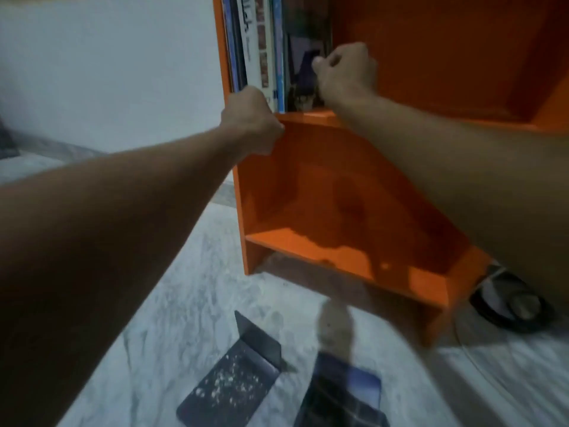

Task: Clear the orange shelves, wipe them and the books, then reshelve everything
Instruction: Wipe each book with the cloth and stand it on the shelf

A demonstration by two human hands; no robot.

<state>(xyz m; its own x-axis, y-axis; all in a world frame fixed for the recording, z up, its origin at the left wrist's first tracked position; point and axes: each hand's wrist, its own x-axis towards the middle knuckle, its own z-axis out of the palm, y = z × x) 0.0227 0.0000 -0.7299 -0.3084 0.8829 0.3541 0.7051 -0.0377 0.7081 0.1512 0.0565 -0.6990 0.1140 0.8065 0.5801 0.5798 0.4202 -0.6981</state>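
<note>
An orange bookshelf [308,180] stands ahead on the floor. Its upper compartment holds several upright books [261,47] packed at the left side. My left hand [252,118] is closed over the front edge of the upper shelf board, in front of the leftmost books. My right hand [346,70] reaches into the same compartment, fingers pinched on the rightmost dark book [304,72]. The lower compartment [338,217] is bare and glossy. The image is motion-blurred.
On the marbled floor [172,297] lie a dark L-shaped bookend [240,368] and a dark book or booklet [341,396] near the bottom edge. A foot in a black sandal [511,300] sits right of the shelf. A pale wall [107,72] runs left.
</note>
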